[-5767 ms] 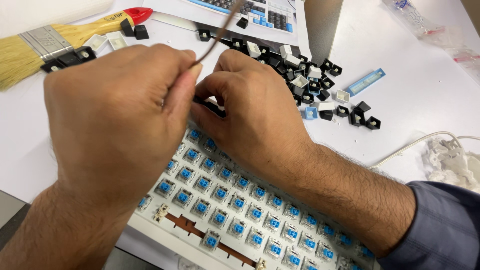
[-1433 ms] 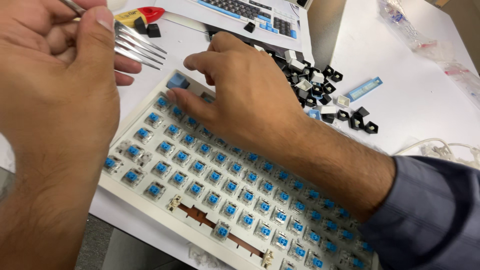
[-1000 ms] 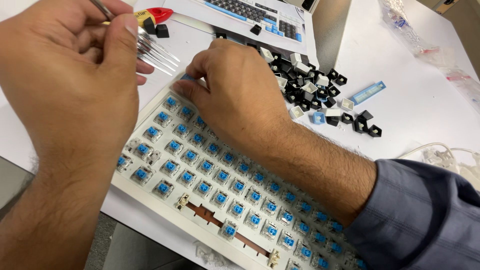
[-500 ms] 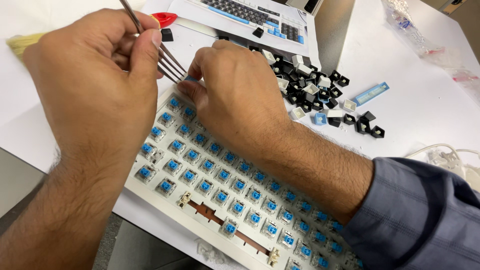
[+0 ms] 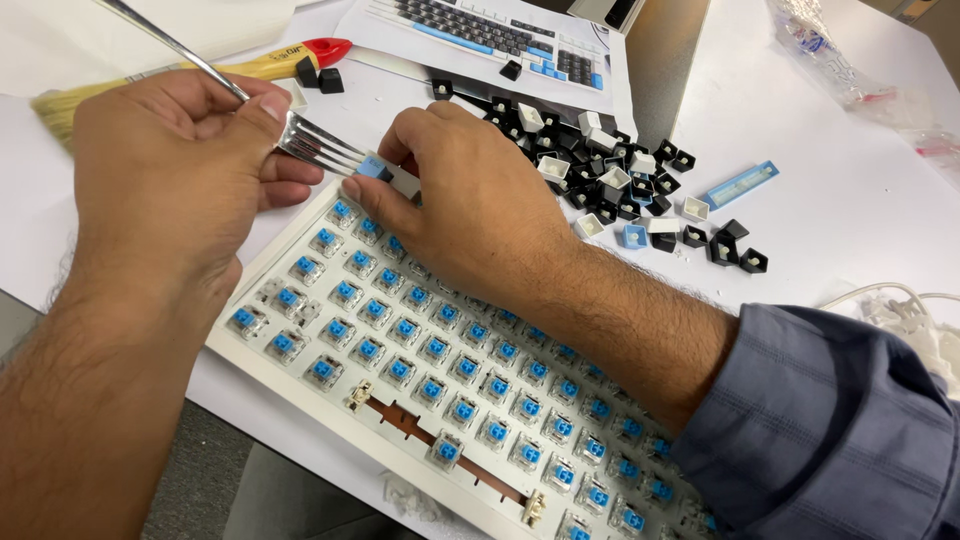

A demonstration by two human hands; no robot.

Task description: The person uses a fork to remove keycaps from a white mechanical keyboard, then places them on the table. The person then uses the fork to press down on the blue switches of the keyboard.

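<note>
— What have you got in your left hand [image 5: 160, 170]?

— A metal fork [image 5: 300, 138], pinched between my thumb and curled fingers, the tines pointing right, up against the last blue keycap [image 5: 372, 168] at the top-left corner of the keyboard [image 5: 420, 370].

— And the right hand [image 5: 470, 205]?

— It lies over that same corner, fingers bent, the thumb and fingertips pressing around the cap to steady it. It grips nothing outright, as far as I can tell.

— How far along is the stripping?

— Nearly done, I judge. Every switch I can see stands bare and blue; only this cap is left, though my right arm hides part of the board. The loose keycaps [image 5: 620, 180] are heaped to the right on the white table [image 5: 820, 110].
</note>
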